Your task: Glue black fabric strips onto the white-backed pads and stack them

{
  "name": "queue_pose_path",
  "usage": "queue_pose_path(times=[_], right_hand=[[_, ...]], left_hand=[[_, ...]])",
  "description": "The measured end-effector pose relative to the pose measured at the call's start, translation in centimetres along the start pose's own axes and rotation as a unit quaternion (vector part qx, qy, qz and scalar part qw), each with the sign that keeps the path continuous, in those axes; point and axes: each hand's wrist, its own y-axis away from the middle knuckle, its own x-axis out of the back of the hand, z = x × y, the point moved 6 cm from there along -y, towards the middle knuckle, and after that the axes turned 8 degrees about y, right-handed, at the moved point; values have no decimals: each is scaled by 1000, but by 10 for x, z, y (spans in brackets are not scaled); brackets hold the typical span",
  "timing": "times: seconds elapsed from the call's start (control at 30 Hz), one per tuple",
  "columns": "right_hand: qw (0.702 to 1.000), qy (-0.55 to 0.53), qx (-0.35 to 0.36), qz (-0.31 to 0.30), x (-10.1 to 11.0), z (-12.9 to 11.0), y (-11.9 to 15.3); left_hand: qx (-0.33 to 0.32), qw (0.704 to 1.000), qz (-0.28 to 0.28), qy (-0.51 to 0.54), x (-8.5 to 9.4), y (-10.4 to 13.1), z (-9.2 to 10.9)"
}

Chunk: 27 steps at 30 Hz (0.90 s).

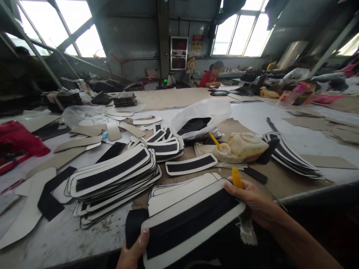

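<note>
While holding the panel between left hand and right hand, slants it face-up at the near edge of the table, in front of the blanks. Runs its long axis from the left hand, low and near, up to the right hand, higher and farther off, with a black strip along the middle. Clamps the left end with the left thumb on the white border, presumably with fingers beneath, though hidden. Clamps the right end likewise, thumb on top, other fingers mostly behind. Carries the brush in that same right hand, handle up beside the thumb, bristles hanging below; so reaches it from the right, well apart from the left. Has a dark piece just beside the left thumb, the stack beyond it to the left, and a yellowish container past the right fingers. Shows no legible brand or label. Includes a poster and a green sign at the back, both too small to read.
</note>
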Motion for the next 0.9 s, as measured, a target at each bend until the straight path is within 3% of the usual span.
queue_pose_path(times=[0.1,0.17,0.23,0.4,0.5,0.67,0.8,0.9], right_hand=[[995,-94,-42,-5,-4,8,6],[994,-101,-51,5,-4,7,9],[995,-80,-50,25,-3,4,12],[994,52,20,96,0,-11,15],[990,89,34,107,1,-11,15],[992,90,17,84,-1,-4,11],[999,24,-24,42,-7,5,7],[999,-26,-27,29,-10,6,8]], left_hand=[[76,994,-24,68,-10,3,-12],[85,993,-33,74,-14,4,-14],[57,996,-35,56,-15,4,-9],[-87,996,-14,-31,-13,5,15],[-86,994,-37,-65,-17,11,16],[-62,992,-96,-58,-23,18,12],[-47,988,-147,-25,-28,14,10],[-44,989,-136,-44,-26,6,8]])
